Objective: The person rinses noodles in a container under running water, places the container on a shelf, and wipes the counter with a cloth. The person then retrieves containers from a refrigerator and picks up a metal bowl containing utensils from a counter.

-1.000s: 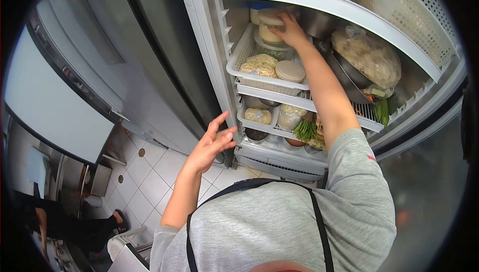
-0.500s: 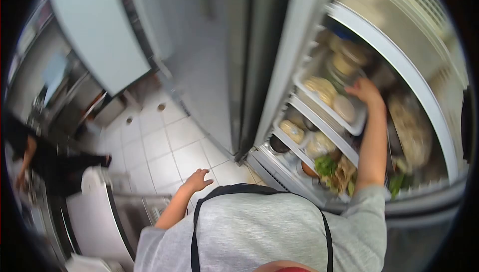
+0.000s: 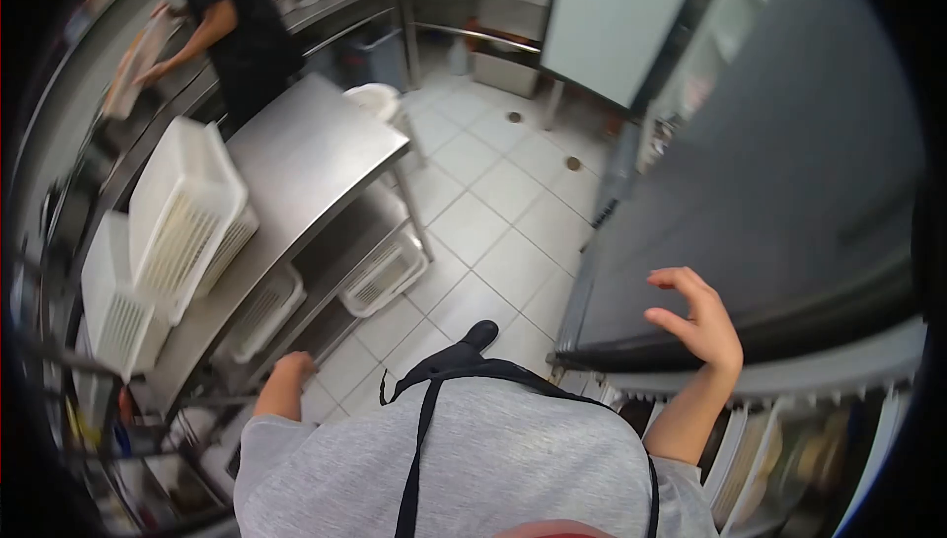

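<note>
My right hand [image 3: 698,323] is raised in front of the grey fridge door [image 3: 779,193], its thumb and fingers curved apart with nothing between them. Low on the left, my left hand [image 3: 293,368] hangs near the steel table's lower shelf; its fingers are blurred and too small to read. The open fridge [image 3: 730,459] lies at the lower right, beside my right forearm, with its shelves and food partly in view.
White plastic baskets [image 3: 187,213] are stacked on a steel table [image 3: 306,148]. More baskets [image 3: 380,277] sit on its lower shelf. A co-worker in black [image 3: 242,45] stands behind the table, holding a tray-like object [image 3: 138,63]. Tiled floor [image 3: 478,213] runs between table and fridge.
My view has swung left, away from the fridge shelves. My right hand has come out from among the containers. The steel table and baskets have come fully into view.
</note>
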The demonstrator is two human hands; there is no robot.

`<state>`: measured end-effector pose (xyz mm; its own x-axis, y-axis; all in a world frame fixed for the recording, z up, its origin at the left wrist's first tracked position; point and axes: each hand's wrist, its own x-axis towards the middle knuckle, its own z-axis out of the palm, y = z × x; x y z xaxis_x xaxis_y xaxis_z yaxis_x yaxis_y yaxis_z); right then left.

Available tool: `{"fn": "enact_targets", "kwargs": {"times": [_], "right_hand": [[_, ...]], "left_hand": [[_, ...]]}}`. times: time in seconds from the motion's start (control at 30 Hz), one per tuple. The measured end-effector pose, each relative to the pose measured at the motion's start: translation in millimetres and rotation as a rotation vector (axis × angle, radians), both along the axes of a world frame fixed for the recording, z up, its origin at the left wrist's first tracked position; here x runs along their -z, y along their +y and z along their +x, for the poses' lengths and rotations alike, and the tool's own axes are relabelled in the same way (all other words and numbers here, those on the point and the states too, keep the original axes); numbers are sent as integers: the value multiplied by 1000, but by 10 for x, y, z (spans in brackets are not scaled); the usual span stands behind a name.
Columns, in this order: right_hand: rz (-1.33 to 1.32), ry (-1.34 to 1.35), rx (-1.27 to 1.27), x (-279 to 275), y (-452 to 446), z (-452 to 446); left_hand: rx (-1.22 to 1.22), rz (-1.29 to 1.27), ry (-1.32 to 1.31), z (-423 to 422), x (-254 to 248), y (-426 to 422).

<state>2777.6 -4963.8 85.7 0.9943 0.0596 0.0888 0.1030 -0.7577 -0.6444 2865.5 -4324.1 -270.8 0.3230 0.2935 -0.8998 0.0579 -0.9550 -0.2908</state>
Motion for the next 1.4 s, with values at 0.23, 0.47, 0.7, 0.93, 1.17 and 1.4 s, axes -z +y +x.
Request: {"fn": "enact_targets", "kwargs": {"times": [0.23,0.47,0.7,0.93,1.17,1.4], "right_hand": [[45,-2,310,856,-901,1269],[331,395,211,2742,-1358,2307],[367,890,650,3695,-1634,2158],[260,1217,534,4360,-1771,2681],[155,1144,302,4511,-1980,4631],[-83,1030,185,4323,-2211,6856]], "left_hand": [[-758,446,276,-1604,-1059,446],[-633,641,117,-2685,-715,701],[-901,695,282,-2348,-946,742],[-954,851,533,-1784,-400,542],[-1004,624,202,-147,164,-816],[-1082,183,-210,1480,376,-2121]]}}
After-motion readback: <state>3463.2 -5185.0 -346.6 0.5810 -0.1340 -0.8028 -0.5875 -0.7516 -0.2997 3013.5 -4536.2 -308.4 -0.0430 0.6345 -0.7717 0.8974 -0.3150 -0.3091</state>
